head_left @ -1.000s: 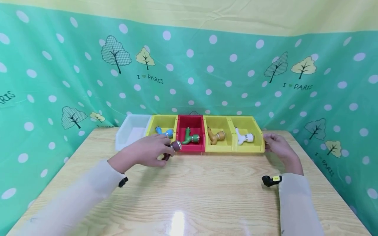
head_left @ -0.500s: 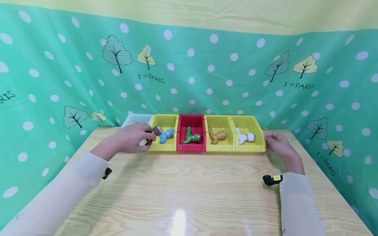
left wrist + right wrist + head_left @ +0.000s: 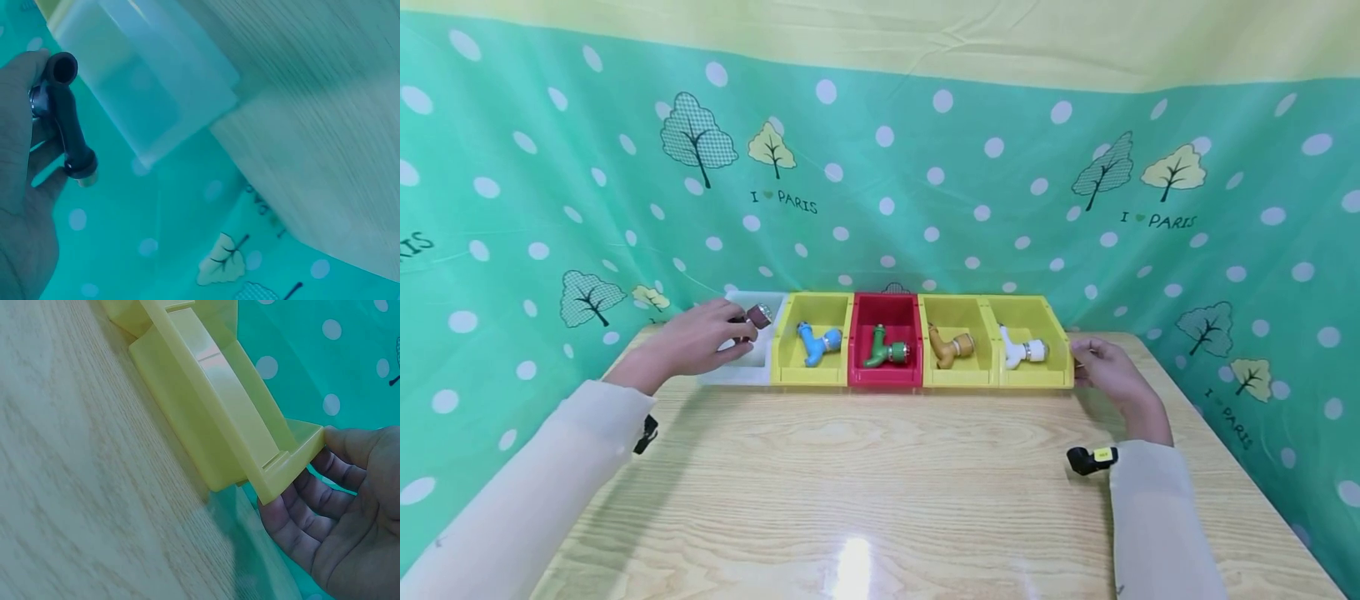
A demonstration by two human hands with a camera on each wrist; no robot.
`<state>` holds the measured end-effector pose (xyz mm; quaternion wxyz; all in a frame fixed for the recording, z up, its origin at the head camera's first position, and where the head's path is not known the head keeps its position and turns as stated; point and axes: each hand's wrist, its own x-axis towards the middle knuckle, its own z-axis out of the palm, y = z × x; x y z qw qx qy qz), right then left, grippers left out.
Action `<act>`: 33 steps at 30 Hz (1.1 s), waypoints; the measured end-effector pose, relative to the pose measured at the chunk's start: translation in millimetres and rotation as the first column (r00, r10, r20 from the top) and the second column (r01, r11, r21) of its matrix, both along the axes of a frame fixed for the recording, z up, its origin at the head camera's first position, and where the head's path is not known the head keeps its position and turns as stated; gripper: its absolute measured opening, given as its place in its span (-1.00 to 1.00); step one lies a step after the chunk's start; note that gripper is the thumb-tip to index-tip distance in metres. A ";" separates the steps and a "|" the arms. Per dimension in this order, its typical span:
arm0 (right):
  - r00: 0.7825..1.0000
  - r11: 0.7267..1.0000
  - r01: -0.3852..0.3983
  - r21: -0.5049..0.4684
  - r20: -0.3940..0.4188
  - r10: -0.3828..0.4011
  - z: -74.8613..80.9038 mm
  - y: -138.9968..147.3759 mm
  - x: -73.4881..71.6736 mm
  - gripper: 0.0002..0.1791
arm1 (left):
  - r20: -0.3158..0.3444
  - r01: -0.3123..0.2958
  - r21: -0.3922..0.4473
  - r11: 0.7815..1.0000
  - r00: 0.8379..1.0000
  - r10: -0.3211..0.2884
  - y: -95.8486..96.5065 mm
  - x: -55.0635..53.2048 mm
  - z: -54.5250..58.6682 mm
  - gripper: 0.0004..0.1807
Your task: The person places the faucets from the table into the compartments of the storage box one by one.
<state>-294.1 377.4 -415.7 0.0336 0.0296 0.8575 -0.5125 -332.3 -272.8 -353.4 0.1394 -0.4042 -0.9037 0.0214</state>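
My left hand grips a dark maroon faucet over the white bin at the row's left end. In the left wrist view the faucet shows its spout opening and a metal-tipped threaded end, with fingers behind it. My right hand holds the outer side of the rightmost yellow bin. The right wrist view shows thumb and curled fingers at that yellow bin's front corner.
A blue faucet lies in the left yellow bin, a green faucet in the red bin. Further right are an ochre faucet and a white faucet. A polka-dot curtain stands behind the wooden table.
The left hand has carried the maroon faucet leftward, from in front of the blue faucet's bin to over the white bin. My right hand stays at the rightmost bin.
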 end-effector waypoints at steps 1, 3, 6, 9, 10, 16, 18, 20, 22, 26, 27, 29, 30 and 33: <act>1.000 1.000 -0.001 -0.002 0.000 0.001 -0.2 0.1 0.1 -0.44 | 0.002 -0.010 -0.004 1.000 1.000 0.010 -2.1 -1.0 -0.9 -0.90; 1.000 1.000 -0.002 -0.003 0.000 0.002 -0.4 0.3 0.4 -0.44 | 0.013 -0.029 -0.016 0.999 0.999 0.029 -4.9 -3.0 -2.7 -0.89; 1.000 1.000 -0.004 -0.004 0.002 0.004 -0.1 0.9 1.4 -0.43 | 0.019 -0.036 -0.044 0.998 0.999 0.037 -5.5 -6.6 -6.0 -0.89; 1.000 1.000 -0.001 -0.011 0.010 0.001 1.1 -0.1 3.2 -0.42 | 0.023 -0.029 -0.069 0.997 0.999 0.031 -5.4 -10.1 -10.1 -0.90; 1.000 1.000 0.000 -0.013 0.012 0.000 1.5 -0.4 3.7 -0.42 | 0.024 -0.028 -0.077 0.997 0.999 0.030 -5.2 -11.1 -11.3 -0.91; 1.000 1.000 -0.006 -0.013 0.000 0.006 3.7 -3.1 5.6 -0.41 | 0.037 -0.023 -0.120 0.993 0.999 0.028 -3.4 -15.9 -16.4 -0.94; 1.000 1.000 -0.004 -0.013 -0.003 0.004 3.7 -3.3 4.8 -0.41 | 0.042 -0.024 -0.127 0.992 0.999 0.030 -2.2 -16.7 -16.7 -0.95; 1.000 1.000 0.000 -0.014 -0.003 0.000 3.4 -3.0 4.1 -0.42 | 0.048 -0.018 -0.133 0.991 0.999 0.025 -1.3 -17.8 -16.9 -0.96; 1.000 1.000 0.004 -0.016 0.000 -0.004 3.0 -2.3 3.3 -0.43 | 0.055 -0.009 -0.134 0.991 0.998 0.017 -0.5 -18.8 -16.9 -0.95; 1.000 1.000 0.003 -0.017 -0.002 -0.003 2.4 -0.9 2.6 -0.43 | 0.084 0.008 -0.159 0.987 0.996 0.006 0.0 -22.7 -19.4 -0.93; 1.000 1.000 0.001 -0.017 -0.004 -0.001 2.0 -0.7 2.4 -0.43 | 0.093 0.007 -0.167 0.986 0.996 0.009 0.1 -23.9 -20.5 -0.92; 1.000 1.000 -0.002 -0.015 -0.007 0.002 1.3 -0.1 2.0 -0.43 | 0.119 0.002 -0.184 0.983 0.993 0.020 0.3 -26.2 -22.7 -0.93; 1.000 1.000 -0.004 -0.013 -0.009 0.004 1.0 0.1 1.8 -0.43 | 0.132 -0.005 -0.190 0.982 0.991 0.031 0.3 -27.5 -23.9 -0.93; 1.000 1.000 -0.005 -0.009 -0.011 0.005 -0.1 0.7 1.0 -0.43 | 0.165 -0.024 -0.203 0.979 0.985 0.059 0.4 -30.8 -26.7 -0.93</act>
